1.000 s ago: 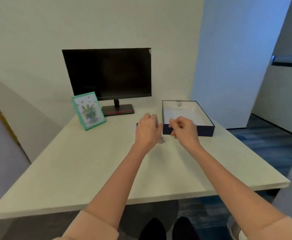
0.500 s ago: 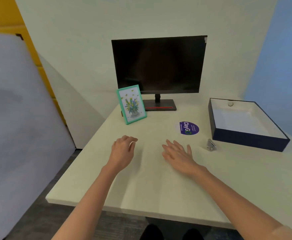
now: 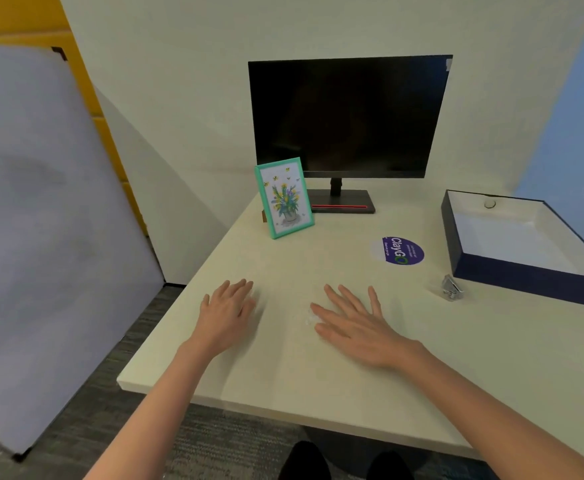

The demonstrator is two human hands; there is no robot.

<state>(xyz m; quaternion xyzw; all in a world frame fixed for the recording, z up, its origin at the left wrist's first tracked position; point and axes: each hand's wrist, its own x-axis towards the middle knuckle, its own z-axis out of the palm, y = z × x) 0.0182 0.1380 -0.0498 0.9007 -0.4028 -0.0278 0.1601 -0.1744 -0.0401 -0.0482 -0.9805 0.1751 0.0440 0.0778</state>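
My left hand (image 3: pixel 228 311) lies flat on the cream table (image 3: pixel 283 368), fingers straight, holding nothing. My right hand (image 3: pixel 356 323) rests palm down beside it with the fingers spread, also holding nothing. A small shiny metal object (image 3: pixel 451 288) sits on the table to the right of my hands, just in front of an open dark blue box (image 3: pixel 525 278) with a white inside. A small round thing (image 3: pixel 489 204) lies at the box's far end.
A dark monitor (image 3: pixel 347 116) stands at the back. A teal picture frame (image 3: pixel 284 197) with a flower print leans in front of it. A round purple sticker (image 3: pixel 397 250) lies on the table. A grey panel (image 3: pixel 41 237) stands at the left.
Both hands left the metal object by the box, moved left and now lie flat on the table. The left hand's fingers have straightened. The view swung left.
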